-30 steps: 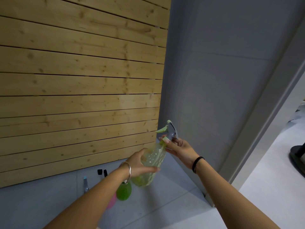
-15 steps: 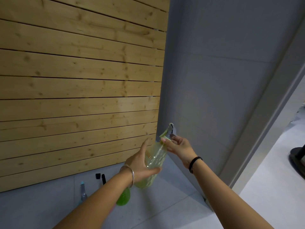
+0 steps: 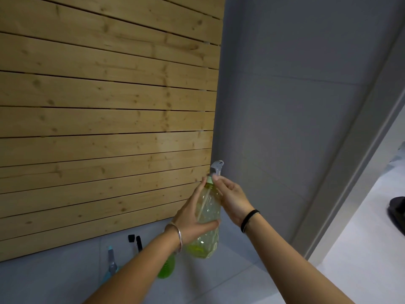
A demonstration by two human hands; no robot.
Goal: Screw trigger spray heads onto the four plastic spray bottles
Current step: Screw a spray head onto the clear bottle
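Note:
I hold a clear yellow-green faceted spray bottle [image 3: 207,218] up in the air, tilted slightly. My left hand [image 3: 192,218] wraps around its body. My right hand [image 3: 230,197] pinches the pale green collar at the neck, just under the grey trigger spray head [image 3: 217,166], which sits on top of the bottle. A dip tube shows inside the bottle. On the floor below, a bright green bottle [image 3: 167,268] is partly hidden behind my left forearm, and a blue bottle with a grey trigger head [image 3: 111,263] stands to its left.
Two black spray-head parts [image 3: 135,241] stick up near the foot of the wooden slat wall [image 3: 105,119]. A grey wall [image 3: 291,106] stands right behind the bottle. The grey tiled floor [image 3: 219,286] lies below, and a doorway opens at the right with a dark object [image 3: 397,212].
The trigger head has turned round on the neck; its green lever no longer points left. My right hand has shifted onto the collar, and the bottle has risen slightly.

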